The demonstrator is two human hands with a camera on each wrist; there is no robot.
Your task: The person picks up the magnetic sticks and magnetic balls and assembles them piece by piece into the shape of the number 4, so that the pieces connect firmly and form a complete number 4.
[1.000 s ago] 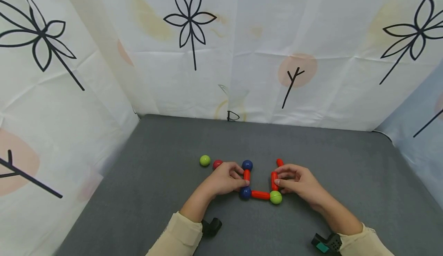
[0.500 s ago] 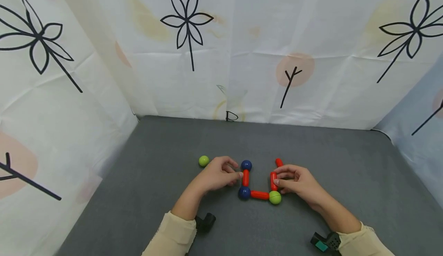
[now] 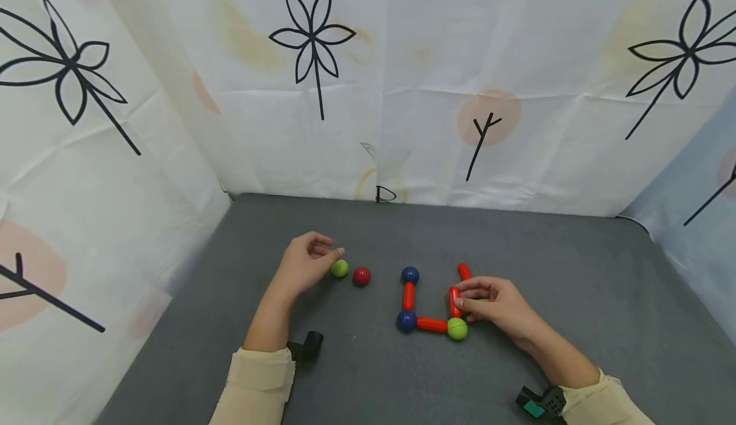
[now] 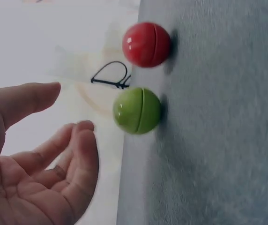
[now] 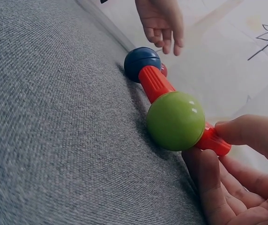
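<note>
My left hand (image 3: 305, 265) hovers with relaxed fingers over a loose green ball (image 3: 339, 268); in the left wrist view its thumb and fingertips are apart from that ball. A red ball (image 4: 145, 44) lies beside the green one. My right hand (image 3: 497, 300) pinches a red grooved rod (image 5: 213, 143) between thumb and fingers, its near end at another green ball (image 5: 176, 121). From this ball a second red rod (image 3: 432, 324) runs left to a blue ball (image 3: 406, 321). A third rod (image 3: 409, 296) leads from there to a far blue ball (image 3: 410, 275), making a U shape.
Another red rod (image 3: 464, 271) lies just beyond my right fingers. The grey table (image 3: 368, 380) ends at a white patterned cloth (image 3: 425, 144) at the back, with more cloth at both sides. Each wrist wears a black camera (image 3: 307, 346).
My left hand has let go of the left rod of the U and moved left and away to the loose green ball, uncovering the red ball. My right hand keeps its pinch in place.
</note>
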